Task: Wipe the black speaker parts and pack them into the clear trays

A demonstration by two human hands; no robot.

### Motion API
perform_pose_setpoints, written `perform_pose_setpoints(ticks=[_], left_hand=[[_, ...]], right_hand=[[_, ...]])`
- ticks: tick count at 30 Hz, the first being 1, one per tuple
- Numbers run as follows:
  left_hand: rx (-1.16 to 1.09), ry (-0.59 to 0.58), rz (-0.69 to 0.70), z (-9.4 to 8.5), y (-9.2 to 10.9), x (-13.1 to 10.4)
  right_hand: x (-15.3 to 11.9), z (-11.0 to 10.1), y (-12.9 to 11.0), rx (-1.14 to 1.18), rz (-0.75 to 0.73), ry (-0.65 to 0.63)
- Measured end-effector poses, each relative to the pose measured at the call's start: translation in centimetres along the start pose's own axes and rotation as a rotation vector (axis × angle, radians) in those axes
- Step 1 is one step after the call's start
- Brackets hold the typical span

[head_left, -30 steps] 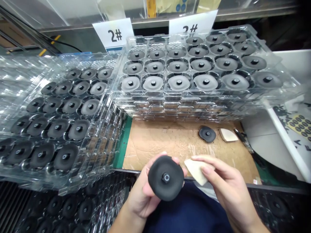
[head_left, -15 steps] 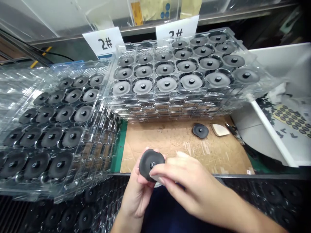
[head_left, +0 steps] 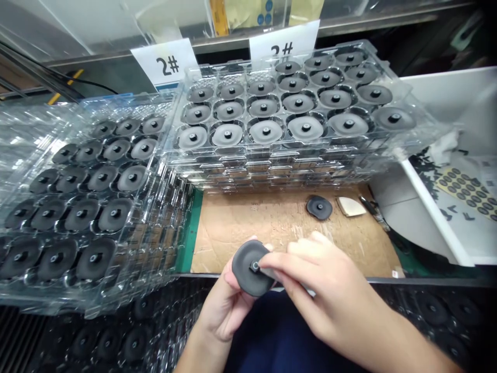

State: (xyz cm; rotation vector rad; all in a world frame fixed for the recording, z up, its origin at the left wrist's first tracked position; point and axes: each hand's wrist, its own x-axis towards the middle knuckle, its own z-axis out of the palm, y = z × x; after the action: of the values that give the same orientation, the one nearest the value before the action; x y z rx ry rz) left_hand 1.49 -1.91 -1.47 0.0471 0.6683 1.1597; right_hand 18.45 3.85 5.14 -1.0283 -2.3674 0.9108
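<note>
My left hand (head_left: 229, 311) is closed around the edge of a black rounded disc (head_left: 244, 272) with a short stud in its middle, held tilted above the front edge of the bench. My right hand (head_left: 322, 285) is pinched beside that stud, its fingertips at the disc's face. A thin greyish edge shows between its fingers, too little to name. Further back, a second black disc (head_left: 319, 207) lies on the cardboard sheet (head_left: 233, 223), and a cream-coloured pad (head_left: 351, 206) lies to its right.
Stacked clear plastic trays (head_left: 272, 155) full of similar discs stand at the back, with another tray stack (head_left: 128, 223) at the left. A white bin (head_left: 435, 212) at the right holds small black pieces and a sticker sheet (head_left: 469, 191). Paper signs (head_left: 166, 65) stand behind.
My left hand has moved slightly to the right with the disc, turning it a little. My right hand has shifted right along with it, its fingertips still near the stud.
</note>
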Motion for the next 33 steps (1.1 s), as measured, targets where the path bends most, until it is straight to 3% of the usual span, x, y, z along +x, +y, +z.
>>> perform_pose_setpoints(ticks=[4,6,8,13,18,20,22,25,26,28,30,33], left_hand=[[-0.079,-0.044,-0.016,0.1,0.2,0.1],[-0.072,-0.06,-0.063,0.4,0.3,0.1],[-0.053,-0.079,-0.108,0.8,0.4,-0.2],[-0.106,-0.106,-0.19,0.5,0.5,-1.0],[-0.157,-0.183,-0.176,-0.7,0.7,-1.3],[-0.148,-0.173,-0.182,-0.7,0.8,-1.3],[-0.134,-0.161,-0.186,-0.4,0.9,-1.2],[-0.104,-0.138,-0.166,0.0,0.6,-1.1],[-0.087,-0.12,-0.142,0.1,0.5,-1.1],[-0.031,-0.063,-0.058,0.2,0.1,-0.9],[0.027,0.002,0.044,0.1,-0.2,-0.9],[0.038,0.032,0.112,-0.3,-0.2,-1.1]], right_hand=[[1.4,0.9,0.8,-0.113,-0.165,0.095],[2.5,1.3,1.6,-0.044,-0.311,0.088],[3.4,1.8,2.6,0.07,-0.356,0.103],[2.7,4.6,5.9,0.13,0.065,0.283],[-1.2,9.6,8.7,0.114,0.141,0.192],[-1.9,10.3,9.1,0.109,0.144,0.166],[-1.9,9.3,8.5,0.109,0.168,0.191],[-0.7,5.5,5.4,0.122,0.168,0.278],[-0.1,4.2,4.1,0.132,0.102,0.283],[1.1,2.3,2.0,0.16,-0.199,0.17],[2.5,1.7,1.5,0.177,-0.302,0.063],[4.1,3.3,4.1,0.199,-0.069,0.07]])
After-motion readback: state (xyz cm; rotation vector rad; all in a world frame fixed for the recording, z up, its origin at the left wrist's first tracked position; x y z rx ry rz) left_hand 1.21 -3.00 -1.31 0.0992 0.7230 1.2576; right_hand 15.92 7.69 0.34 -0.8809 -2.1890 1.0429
